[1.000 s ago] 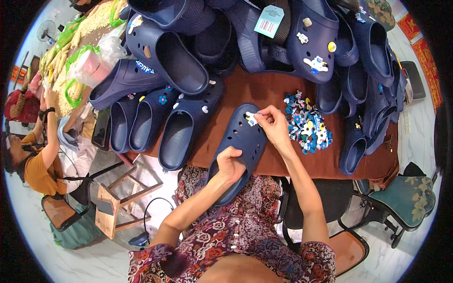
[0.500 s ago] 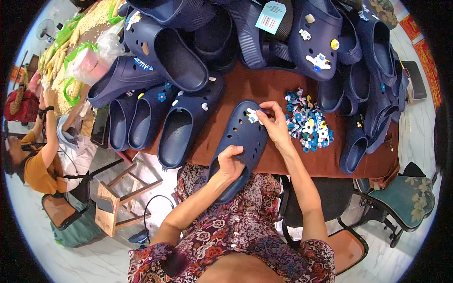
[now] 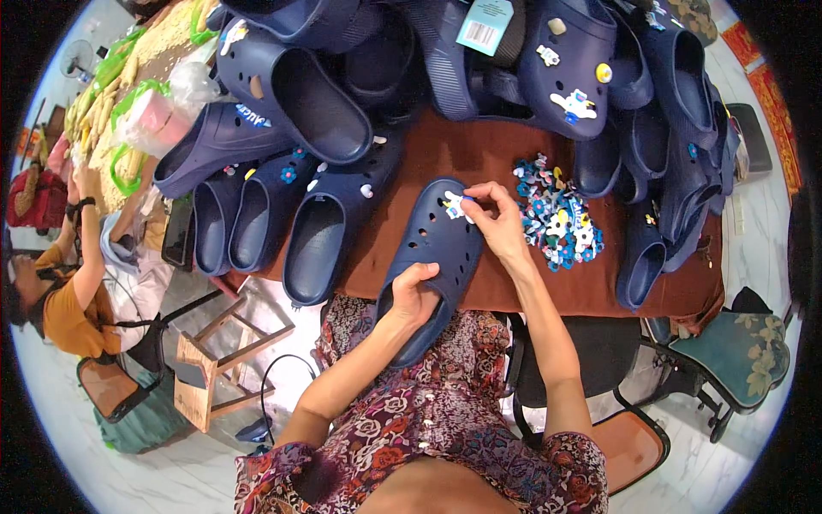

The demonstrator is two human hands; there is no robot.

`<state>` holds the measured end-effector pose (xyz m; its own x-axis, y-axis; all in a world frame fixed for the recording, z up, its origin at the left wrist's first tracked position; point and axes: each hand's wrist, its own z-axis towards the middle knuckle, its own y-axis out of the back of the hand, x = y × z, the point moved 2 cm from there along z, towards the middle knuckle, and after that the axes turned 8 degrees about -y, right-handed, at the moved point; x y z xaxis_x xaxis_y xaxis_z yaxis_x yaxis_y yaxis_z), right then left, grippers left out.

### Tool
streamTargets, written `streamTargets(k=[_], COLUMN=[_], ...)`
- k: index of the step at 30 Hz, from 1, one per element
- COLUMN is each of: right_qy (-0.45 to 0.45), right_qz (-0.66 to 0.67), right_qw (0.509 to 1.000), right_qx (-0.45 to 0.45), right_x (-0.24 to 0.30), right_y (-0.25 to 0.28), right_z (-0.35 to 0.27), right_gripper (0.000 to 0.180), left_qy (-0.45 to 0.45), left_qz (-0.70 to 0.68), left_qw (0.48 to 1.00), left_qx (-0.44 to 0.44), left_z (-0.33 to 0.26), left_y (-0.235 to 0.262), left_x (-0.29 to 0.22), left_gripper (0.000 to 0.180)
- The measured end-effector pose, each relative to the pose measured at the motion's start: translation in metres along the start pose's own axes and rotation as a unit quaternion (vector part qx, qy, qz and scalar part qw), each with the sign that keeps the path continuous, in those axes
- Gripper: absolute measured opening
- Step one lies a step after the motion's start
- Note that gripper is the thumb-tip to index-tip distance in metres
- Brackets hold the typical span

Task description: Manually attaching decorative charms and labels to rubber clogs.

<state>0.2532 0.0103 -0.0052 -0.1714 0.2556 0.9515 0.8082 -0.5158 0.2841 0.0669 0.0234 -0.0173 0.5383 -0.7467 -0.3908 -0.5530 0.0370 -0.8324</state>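
A navy clog [image 3: 437, 244] with round holes lies tilted, its toe away from me over the brown cloth and its heel near my lap. My left hand [image 3: 415, 295] grips it at the foot opening, thumb on top and fingers inside. At the toe, my right hand [image 3: 497, 218] pinches the edge of a white shoe charm [image 3: 454, 205] with blue and yellow parts. The charm rests against the clog's upper; whether its stem is in a hole is hidden. Just right of that hand lies a pile of small colourful charms [image 3: 561, 218].
Navy clogs [image 3: 317, 248] stand at the left, with more heaped at the back and a charm-covered clog [image 3: 569, 73] among them. Other clogs [image 3: 642, 270] line the right side of the brown cloth [image 3: 531, 295]. A person [image 3: 77, 291] sits far left beside corn cobs [image 3: 107, 77].
The view has shifted slightly. Both hands keep their places on the clog, and the right fingers have moved a little around the white charm.
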Motion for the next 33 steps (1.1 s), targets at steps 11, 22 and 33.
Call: streamTargets(k=[11, 22, 33], right_qy=[0.081, 0.045, 0.107], right_qz=[-0.016, -0.085, -0.365], right_qw=[0.994, 0.97, 0.911], right_qx=[-0.069, -0.225, -0.161], right_x=[-0.001, -0.002, -0.005], right_y=[-0.009, 0.068, 0.056], right_z=[-0.011, -0.054, -0.066], right_gripper=[0.018, 0.011, 0.03], left_qy=[-0.017, -0.017, 0.008], left_qz=[0.021, 0.067, 0.032], left_qw=[0.999, 0.998, 0.999], left_qx=[0.031, -0.002, 0.028], left_z=[-0.004, -0.003, -0.005], left_y=[-0.012, -0.003, -0.005], left_x=[-0.009, -0.012, -0.012], left_gripper=[0.057, 0.052, 0.043])
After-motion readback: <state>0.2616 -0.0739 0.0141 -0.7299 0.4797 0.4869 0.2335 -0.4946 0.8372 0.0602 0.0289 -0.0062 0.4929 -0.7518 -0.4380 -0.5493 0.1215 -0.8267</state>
